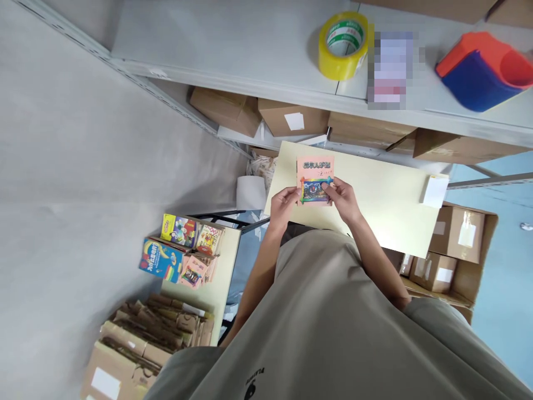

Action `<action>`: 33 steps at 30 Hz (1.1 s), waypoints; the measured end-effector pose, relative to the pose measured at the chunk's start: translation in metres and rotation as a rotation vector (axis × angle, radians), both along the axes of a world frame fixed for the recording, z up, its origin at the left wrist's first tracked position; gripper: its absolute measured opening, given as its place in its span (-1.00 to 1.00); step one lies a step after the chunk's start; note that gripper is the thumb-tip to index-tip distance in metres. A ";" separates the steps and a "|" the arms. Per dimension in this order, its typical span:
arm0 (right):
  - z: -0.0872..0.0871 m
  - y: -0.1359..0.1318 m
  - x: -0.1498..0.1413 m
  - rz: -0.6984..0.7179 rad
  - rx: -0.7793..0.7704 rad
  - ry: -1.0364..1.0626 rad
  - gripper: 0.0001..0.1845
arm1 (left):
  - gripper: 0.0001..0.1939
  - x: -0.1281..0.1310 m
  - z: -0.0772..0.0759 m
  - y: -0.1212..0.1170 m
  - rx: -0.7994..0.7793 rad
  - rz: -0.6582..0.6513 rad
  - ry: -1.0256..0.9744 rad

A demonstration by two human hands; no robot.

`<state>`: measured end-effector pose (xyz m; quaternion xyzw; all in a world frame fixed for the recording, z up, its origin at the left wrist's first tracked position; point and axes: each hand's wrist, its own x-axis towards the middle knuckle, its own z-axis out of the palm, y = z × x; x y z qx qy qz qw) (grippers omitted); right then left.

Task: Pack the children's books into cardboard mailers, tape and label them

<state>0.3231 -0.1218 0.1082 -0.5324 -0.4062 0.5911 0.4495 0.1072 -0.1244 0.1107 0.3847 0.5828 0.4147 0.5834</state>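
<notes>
A small pink booklet (315,178) with a colourful picture on its cover is held over a pale yellow table (375,205). My left hand (283,204) grips its lower left edge, fingers curled round it. My right hand (343,199) pinches its lower right corner with thumb on the cover. Both forearms reach out from a grey T-shirt.
A small white pad (434,190) lies at the table's right end. A low side table (208,289) at left carries colourful books (180,247) and paper bags. The grey shelf above holds a yellow tape roll (342,44) and an orange-blue container (487,69). Cardboard boxes (453,244) surround.
</notes>
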 end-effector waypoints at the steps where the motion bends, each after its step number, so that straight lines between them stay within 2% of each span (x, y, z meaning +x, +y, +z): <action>1: -0.002 0.000 0.001 -0.025 0.002 -0.016 -0.24 | -0.50 0.001 -0.002 -0.001 0.002 0.021 0.005; 5: 0.000 -0.001 0.004 -0.224 0.097 -0.107 -0.20 | -0.50 0.006 -0.008 -0.003 0.040 0.175 0.051; 6: 0.003 -0.003 0.001 -0.224 0.099 -0.113 -0.20 | -0.49 0.009 -0.007 -0.005 0.053 0.216 0.064; 8: 0.010 -0.007 -0.009 -0.129 0.065 -0.082 -0.18 | -0.49 0.017 -0.003 -0.011 0.098 0.262 0.082; 11: 0.022 -0.015 -0.028 -0.008 0.048 -0.031 -0.12 | -0.58 0.035 0.012 -0.028 0.220 0.208 0.110; 14: 0.029 -0.019 -0.036 -0.041 0.087 -0.088 -0.27 | -0.67 0.047 0.031 -0.043 0.345 0.120 0.183; 16: 0.032 -0.018 -0.031 -0.076 0.109 -0.120 -0.34 | -0.67 0.045 0.041 -0.046 0.384 0.118 0.223; 20: 0.033 -0.015 -0.013 -0.078 0.113 -0.033 -0.39 | -0.55 0.023 0.050 -0.034 0.280 0.170 0.193; 23: 0.030 -0.017 -0.008 -0.047 0.087 0.008 -0.37 | -0.42 0.009 0.046 -0.026 0.137 0.067 0.062; 25: 0.026 -0.019 -0.009 -0.034 0.068 0.006 -0.36 | -0.37 0.006 0.041 -0.026 0.092 0.049 0.015; 29: 0.021 -0.020 -0.014 -0.078 0.073 -0.037 -0.32 | -0.36 0.009 0.037 -0.033 0.100 0.152 0.010; 33: 0.027 -0.026 -0.025 -0.166 0.183 -0.114 -0.28 | -0.41 0.012 0.045 -0.040 0.155 0.227 0.094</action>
